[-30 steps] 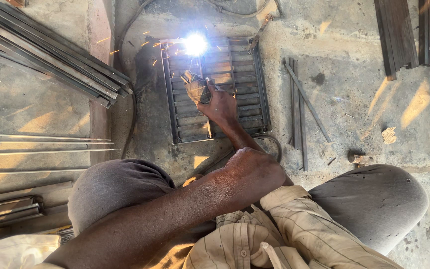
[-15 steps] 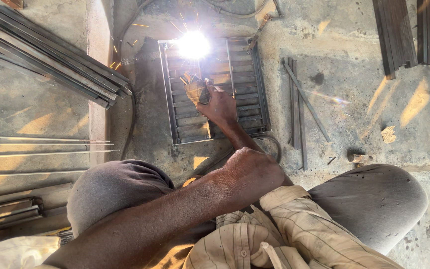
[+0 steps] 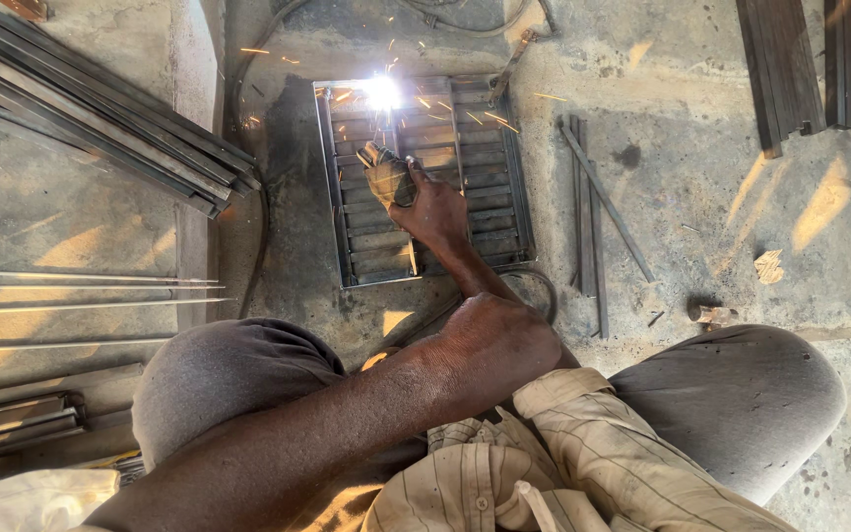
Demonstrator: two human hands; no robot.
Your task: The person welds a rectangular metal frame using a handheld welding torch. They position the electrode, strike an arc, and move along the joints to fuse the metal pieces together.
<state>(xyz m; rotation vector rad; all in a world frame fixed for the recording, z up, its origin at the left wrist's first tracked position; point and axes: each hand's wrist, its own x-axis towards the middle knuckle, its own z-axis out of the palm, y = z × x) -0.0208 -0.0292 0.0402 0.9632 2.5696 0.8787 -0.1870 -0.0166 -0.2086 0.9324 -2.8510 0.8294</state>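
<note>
That grey slatted steel grille frame (image 3: 424, 177) looks heavy, rigid and hot, so he's gripping only the rag-wrapped welding electrode holder (image 3: 386, 175) tight in his right hand (image 3: 435, 207); left hand's out of view.

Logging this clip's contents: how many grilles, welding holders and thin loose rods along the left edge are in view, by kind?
Metal grille: 1
Welding holder, gripped in the right hand: 1
Thin rods lying at the left edge: 4
Total: 6
</note>
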